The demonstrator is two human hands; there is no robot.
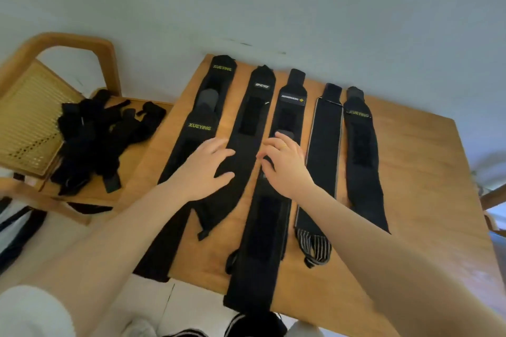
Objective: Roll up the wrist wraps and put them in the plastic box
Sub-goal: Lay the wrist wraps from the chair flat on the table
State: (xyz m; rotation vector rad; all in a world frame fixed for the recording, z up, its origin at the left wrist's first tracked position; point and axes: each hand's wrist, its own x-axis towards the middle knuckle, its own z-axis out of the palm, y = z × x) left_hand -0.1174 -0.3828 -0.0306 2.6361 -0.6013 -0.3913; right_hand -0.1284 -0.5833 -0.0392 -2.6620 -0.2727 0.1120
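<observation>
At about nine o'clock from my hands stands a wooden chair point(59, 44) with a cane back, and on its seat lies a tangled heap of black wraps point(101, 137). The wooden table point(427, 172) fills the middle, with black wrist wraps laid out flat side by side, running from twelve toward six o'clock.

Furthest left is the first Xueying wrap point(202, 107), its green lettering showing twice; its near end hangs over the table edge at seven o'clock. My left hand point(204, 169) lies open, fingers spread, palm down across this wrap and the second wrap point(250, 117) beside it, gripping nothing.

My right hand point(284, 164), a ring on one finger, is open too, fingers loosely curled, resting on the third wrap point(269, 227), the long one whose near end passes the table edge at six o'clock.

At three o'clock from that hand lies the grey-edged wrap point(324, 150) with a striped loop at its near end, and then the last Xueying wrap point(362, 161). I cannot see the plastic box anywhere.
</observation>
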